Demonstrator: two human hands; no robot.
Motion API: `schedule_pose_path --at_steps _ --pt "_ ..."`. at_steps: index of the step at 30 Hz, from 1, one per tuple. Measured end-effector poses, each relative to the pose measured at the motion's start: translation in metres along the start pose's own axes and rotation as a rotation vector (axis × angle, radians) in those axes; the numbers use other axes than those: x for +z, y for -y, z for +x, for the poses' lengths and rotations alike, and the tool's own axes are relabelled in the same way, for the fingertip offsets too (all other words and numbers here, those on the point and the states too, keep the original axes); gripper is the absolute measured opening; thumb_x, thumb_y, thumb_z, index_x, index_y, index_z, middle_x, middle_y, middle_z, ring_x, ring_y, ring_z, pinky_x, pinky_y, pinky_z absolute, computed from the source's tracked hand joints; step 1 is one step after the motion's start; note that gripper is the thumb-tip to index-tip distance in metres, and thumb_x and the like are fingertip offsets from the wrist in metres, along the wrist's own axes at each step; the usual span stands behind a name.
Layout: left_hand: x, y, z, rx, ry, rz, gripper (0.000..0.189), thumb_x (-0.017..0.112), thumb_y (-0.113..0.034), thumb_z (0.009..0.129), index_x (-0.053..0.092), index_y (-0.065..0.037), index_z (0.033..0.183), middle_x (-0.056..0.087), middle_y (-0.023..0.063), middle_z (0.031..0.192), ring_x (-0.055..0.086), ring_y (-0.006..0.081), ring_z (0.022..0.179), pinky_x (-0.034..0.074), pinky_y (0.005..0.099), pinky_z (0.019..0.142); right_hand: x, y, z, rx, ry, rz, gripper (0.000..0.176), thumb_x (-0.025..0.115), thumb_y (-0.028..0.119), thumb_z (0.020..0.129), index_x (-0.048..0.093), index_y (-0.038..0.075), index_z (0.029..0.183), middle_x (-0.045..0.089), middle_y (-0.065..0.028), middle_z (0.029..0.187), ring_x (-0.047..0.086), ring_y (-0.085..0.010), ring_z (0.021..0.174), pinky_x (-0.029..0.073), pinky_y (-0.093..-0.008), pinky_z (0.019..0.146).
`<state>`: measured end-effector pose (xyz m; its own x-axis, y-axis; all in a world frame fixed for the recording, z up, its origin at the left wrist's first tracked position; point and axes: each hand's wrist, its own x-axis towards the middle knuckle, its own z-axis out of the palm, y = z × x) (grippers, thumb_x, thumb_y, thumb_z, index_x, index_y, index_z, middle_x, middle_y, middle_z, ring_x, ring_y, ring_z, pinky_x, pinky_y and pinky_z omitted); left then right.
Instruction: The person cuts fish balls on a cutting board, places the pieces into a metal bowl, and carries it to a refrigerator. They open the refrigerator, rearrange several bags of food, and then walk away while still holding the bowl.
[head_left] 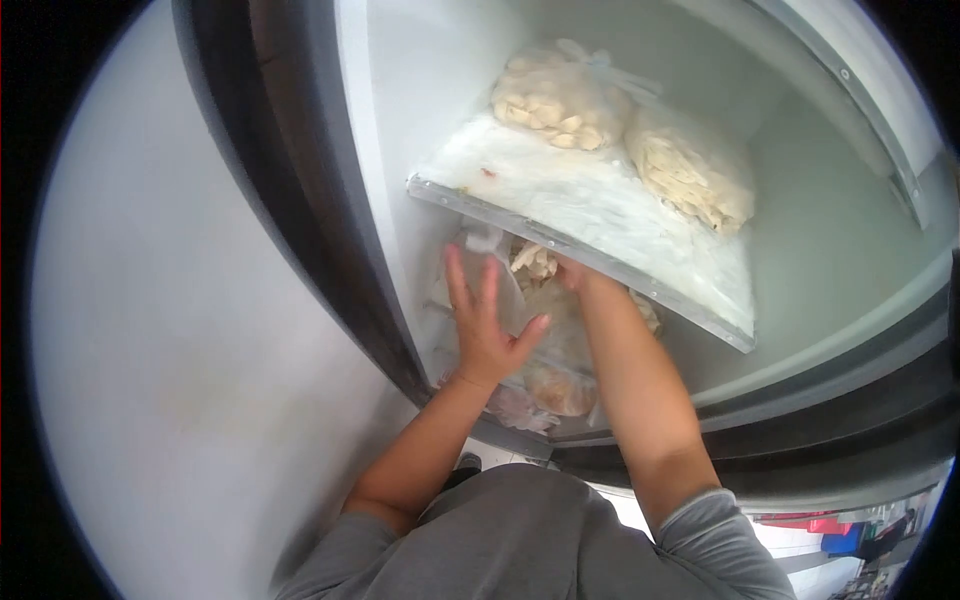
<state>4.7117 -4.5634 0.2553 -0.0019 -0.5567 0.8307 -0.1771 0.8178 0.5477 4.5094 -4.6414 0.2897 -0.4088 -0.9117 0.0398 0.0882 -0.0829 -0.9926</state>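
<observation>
My left hand (488,325) has its fingers spread and thumb out, over a clear plastic bag (508,298) on the lower level of a white cabinet. My right hand (570,273) reaches in under the front edge of the upper shelf (590,252), and its fingers are mostly hidden there. Right beside it, pale cream-coloured pieces (535,262) show at the bag's opening. Lower down lie a bag with an orange-brown content (560,390) and a pinkish bag (517,407).
Two tied clear bags of pale flat pieces, one at the left (555,105) and one at the right (690,170), lie on the frosty upper shelf. The open door (200,300) with its dark seal stands at the left. Red and blue items (842,538) are far right.
</observation>
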Motion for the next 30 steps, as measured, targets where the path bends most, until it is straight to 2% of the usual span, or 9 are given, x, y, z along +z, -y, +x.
schedule_pose_path --at_steps 3,12,14,17,21,25,28,29,30 --pt "0.01 0.003 0.005 0.116 0.13 0.188 0.084 0.07 -0.035 0.094 0.033 0.0 0.161 0.007 0.035 0.169 0.008 0.0532 0.157 0.015 0.0603 0.124 -0.015 0.0 -0.029 0.081 0.075 0.163 0.041 0.059 0.033 0.106 0.057 0.004 0.135 0.067 -0.0124 0.127 0.067 -0.0305 0.11 0.06 -0.0472 0.083" --pt "0.027 0.007 -0.006 -0.209 0.102 0.09 0.065 0.06 -0.025 0.096 0.044 -0.001 0.155 0.01 0.0384 0.166 0.01 0.0582 0.154 0.013 0.0656 0.122 -0.063 0.047 -0.123 0.275 0.277 0.594 0.049 0.06 0.035 0.1 0.056 0.0 0.135 0.066 -0.0222 0.123 0.068 -0.0327 0.103 0.058 -0.0419 0.054" --pt "0.025 -0.007 -0.013 0.128 -0.069 0.105 0.061 0.062 -0.024 0.095 0.049 0.001 0.149 0.018 0.0392 0.164 0.017 0.0581 0.152 0.018 0.0627 0.122 -0.077 0.047 -0.139 0.297 0.289 0.68 0.054 0.062 0.033 0.097 0.054 -0.003 0.136 0.065 -0.0238 0.124 0.068 -0.0346 0.103 0.057 -0.0408 0.055" --pt "0.021 -0.032 -0.04 0.343 0.085 -0.034 0.057 0.062 -0.023 0.095 0.049 0.002 0.145 0.029 0.0369 0.16 0.024 0.0522 0.152 0.018 0.0573 0.124 -0.097 0.046 -0.162 0.344 0.211 0.754 0.057 0.063 0.025 0.089 0.053 -0.007 0.135 0.063 -0.0248 0.128 0.067 -0.0364 0.104 0.057 -0.0387 0.054" --pt "0.043 -0.068 -0.046 0.331 0.288 -0.515 0.057 0.063 -0.022 0.095 0.05 0.004 0.145 0.038 0.0333 0.156 0.035 0.0503 0.147 0.028 0.0536 0.122 -0.106 0.056 -0.187 0.262 0.085 0.776 0.056 0.062 0.022 0.087 0.054 -0.008 0.134 0.066 -0.0229 0.121 0.068 -0.0345 0.101 0.058 -0.0381 0.057" --pt "0.078 -0.083 -0.039 -0.17 0.322 -0.719 0.072 0.064 -0.024 0.096 0.035 0.007 0.154 0.037 0.0288 0.159 0.036 0.0426 0.149 0.029 0.0494 0.122 -0.106 0.065 -0.189 0.091 -0.252 0.549 0.042 0.062 0.026 0.098 0.058 -0.002 0.129 0.07 -0.0185 0.111 0.073 -0.0317 0.096 0.058 -0.0367 0.057" --pt "0.119 -0.074 -0.044 -0.351 0.302 -0.856 0.084 0.066 -0.024 0.097 0.021 0.008 0.16 0.034 0.0245 0.161 0.035 0.0357 0.149 0.029 0.0466 0.122 -0.141 0.025 -0.155 -0.11 -0.099 0.46 0.046 0.067 0.028 0.096 0.058 0.001 0.133 0.071 -0.0166 0.105 0.07 -0.028 0.097 0.058 -0.0358 0.063" --pt "0.127 -0.077 -0.035 -0.375 0.327 -0.913 0.079 0.066 -0.023 0.098 0.025 0.009 0.158 0.041 0.0245 0.157 0.04 0.0338 0.145 0.033 0.0453 0.119 -0.102 0.043 -0.151 -0.246 -0.469 0.303 0.036 0.065 0.02 0.096 0.063 -0.002 0.125 0.073 -0.0191 0.105 0.07 -0.0315 0.1 0.057 -0.0417 0.074" --pt "0.132 -0.078 -0.027 -0.401 0.356 -0.968 0.074 0.065 -0.022 0.099 0.03 0.01 0.156 0.047 0.0245 0.152 0.046 0.032 0.141 0.036 0.0439 0.117 -0.108 0.035 -0.144 -0.249 -0.48 0.306 0.036 0.065 0.02 0.096 0.063 -0.002 0.125 0.073 -0.0191 0.105 0.07 -0.0315 0.1 0.057 -0.0417 0.074"
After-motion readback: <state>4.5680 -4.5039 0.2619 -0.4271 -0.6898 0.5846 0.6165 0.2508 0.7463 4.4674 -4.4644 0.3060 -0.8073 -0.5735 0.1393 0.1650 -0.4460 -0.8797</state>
